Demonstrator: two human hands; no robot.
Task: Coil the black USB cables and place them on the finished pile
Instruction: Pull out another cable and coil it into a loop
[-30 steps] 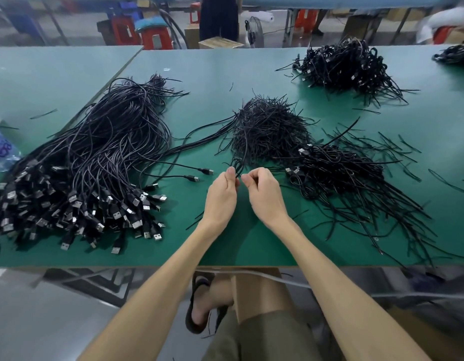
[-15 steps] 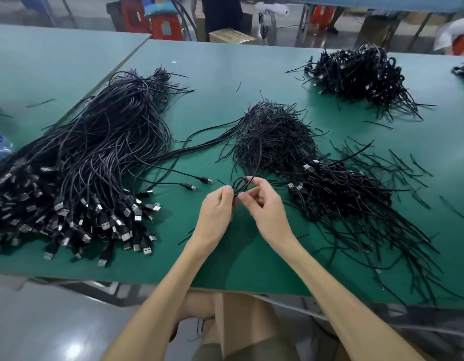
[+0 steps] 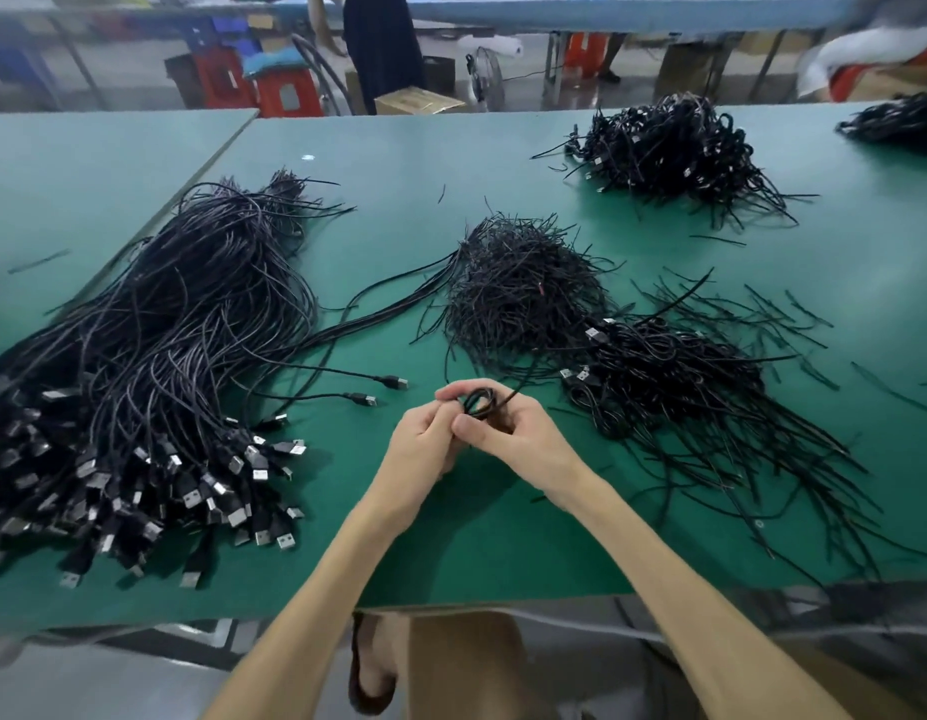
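Above table [image 3: 451,543], hands [image 3: 469,433] pinching coiled cable [image 3: 479,403]

the cable coil [image 3: 479,403] is partly hidden by curled fingers [image 3: 521,409].

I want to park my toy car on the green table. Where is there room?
Bare green table lies along the near edge, between the big bundle of loose black USB cables and the pile of coiled black cables. The far middle is mostly bare too. Crowded: around the heap of short black ties.
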